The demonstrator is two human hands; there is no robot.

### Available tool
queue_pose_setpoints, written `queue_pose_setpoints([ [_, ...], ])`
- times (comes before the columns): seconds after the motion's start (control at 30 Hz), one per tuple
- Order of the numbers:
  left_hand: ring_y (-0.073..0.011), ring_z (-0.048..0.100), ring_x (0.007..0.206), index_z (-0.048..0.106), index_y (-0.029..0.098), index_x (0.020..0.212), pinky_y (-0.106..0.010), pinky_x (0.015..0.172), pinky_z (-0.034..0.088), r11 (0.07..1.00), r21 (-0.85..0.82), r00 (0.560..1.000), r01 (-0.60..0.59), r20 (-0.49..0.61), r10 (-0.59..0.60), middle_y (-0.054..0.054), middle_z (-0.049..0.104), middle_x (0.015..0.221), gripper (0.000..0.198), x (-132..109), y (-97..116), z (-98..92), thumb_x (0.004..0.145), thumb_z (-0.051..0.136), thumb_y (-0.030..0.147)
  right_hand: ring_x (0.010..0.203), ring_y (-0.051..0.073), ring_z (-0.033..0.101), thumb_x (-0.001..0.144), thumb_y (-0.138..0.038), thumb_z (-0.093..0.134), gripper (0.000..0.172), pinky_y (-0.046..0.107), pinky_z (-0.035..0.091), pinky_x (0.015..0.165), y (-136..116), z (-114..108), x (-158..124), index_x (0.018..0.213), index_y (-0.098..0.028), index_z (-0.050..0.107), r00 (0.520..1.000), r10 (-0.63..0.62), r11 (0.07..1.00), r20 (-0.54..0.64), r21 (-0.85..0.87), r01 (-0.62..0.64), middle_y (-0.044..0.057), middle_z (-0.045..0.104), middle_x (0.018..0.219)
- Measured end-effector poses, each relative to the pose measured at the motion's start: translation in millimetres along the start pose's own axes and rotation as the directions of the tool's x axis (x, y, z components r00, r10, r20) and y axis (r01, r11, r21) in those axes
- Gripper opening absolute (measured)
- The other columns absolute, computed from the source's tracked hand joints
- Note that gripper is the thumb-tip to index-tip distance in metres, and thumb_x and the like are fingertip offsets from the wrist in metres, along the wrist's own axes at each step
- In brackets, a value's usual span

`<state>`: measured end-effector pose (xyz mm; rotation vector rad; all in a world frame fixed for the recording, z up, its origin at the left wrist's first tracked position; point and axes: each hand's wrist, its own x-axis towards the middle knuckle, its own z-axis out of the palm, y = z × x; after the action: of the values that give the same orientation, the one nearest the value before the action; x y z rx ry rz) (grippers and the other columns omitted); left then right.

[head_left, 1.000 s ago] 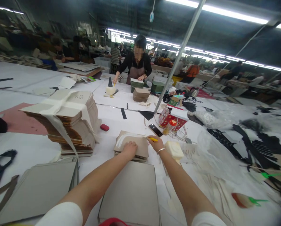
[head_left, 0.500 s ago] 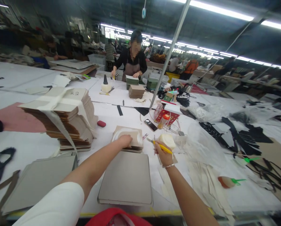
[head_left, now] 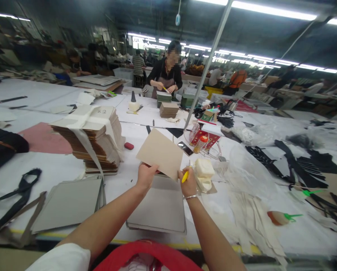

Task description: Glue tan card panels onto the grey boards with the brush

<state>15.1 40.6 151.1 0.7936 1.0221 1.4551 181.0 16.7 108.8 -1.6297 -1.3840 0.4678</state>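
In the head view, the card is ahead of me at twelve o'clock, tilted and seemingly raised, one corner pointing towards me. My left hand grips its near edge, about seven o'clock from its middle, thumb on top, other fingers hidden underneath, likely to bear its weight. My right hand is closed round a yellow tool, probably tucked there so I needn't lay it down; my fingertips meet the card's corner at five o'clock, but I cannot tell whether they pinch it.

From the card, the grey boards lie at six o'clock, near the edge of the table; a cream block sits between three and four, presumably within easy reach of that hand. The phone is at three, the red case at nine. Towards ten, a strap crosses the tall bundle, I suppose to hold its uneven layers together
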Motion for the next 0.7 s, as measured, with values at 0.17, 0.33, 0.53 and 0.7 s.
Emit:
queue_pose_setpoints([
  [0.17,-0.0194,0.059,0.088,0.056,0.016,0.094,-0.03,0.066,0.051,0.991,-0.047,0.992,0.122,0.026,-0.121,-0.006,0.064,0.088,0.041,-31,-15,-31.0,0.06,0.067,0.033,0.058,0.013,0.05,0.076,-0.043,0.051,0.028,0.027,0.044,0.059,17,-10,-23,0.088,-0.021,0.038,0.999,0.035,0.986,0.012,0.162,-0.036,-0.003,0.049,0.065],
  [0.33,-0.0132,0.055,0.07,0.054,0.018,0.082,-0.023,0.055,0.047,0.963,0.21,0.985,0.172,-0.019,-0.172,0.0,0.059,0.076,0.032,-51,-18,-89.8,0.072,0.054,0.048,0.063,0.013,0.05,0.077,-0.043,0.053,0.027,0.027,0.044,0.062,33,-32,-62,0.086,-0.021,0.041,0.997,0.003,0.999,0.081,0.041,-0.006,-0.002,0.049,0.069],
  [0.53,-0.0109,0.043,0.056,0.048,0.018,0.06,-0.021,0.052,0.033,0.538,0.842,0.975,-0.027,0.142,-0.173,0.003,0.043,0.054,0.038,-71,-24,-141.6,0.081,0.036,0.047,0.06,0.013,0.053,0.08,-0.043,0.05,0.022,0.026,0.044,0.059,48,-36,-102,0.083,-0.021,0.044,0.985,0.007,0.992,0.172,-0.122,0.014,-0.001,0.053,0.069],
  [0.7,-0.0108,0.038,0.054,0.042,0.018,0.052,-0.023,0.052,0.023,0.291,0.945,0.963,-0.15,0.206,-0.173,0.003,0.039,0.051,0.041,-68,-30,-151.4,0.082,0.035,0.045,0.057,0.014,0.055,0.081,-0.043,0.047,0.022,0.026,0.042,0.056,58,-30,-111,0.084,-0.022,0.044,0.98,0.005,0.97,0.197,-0.24,0.043,0.0,0.056,0.068],
])
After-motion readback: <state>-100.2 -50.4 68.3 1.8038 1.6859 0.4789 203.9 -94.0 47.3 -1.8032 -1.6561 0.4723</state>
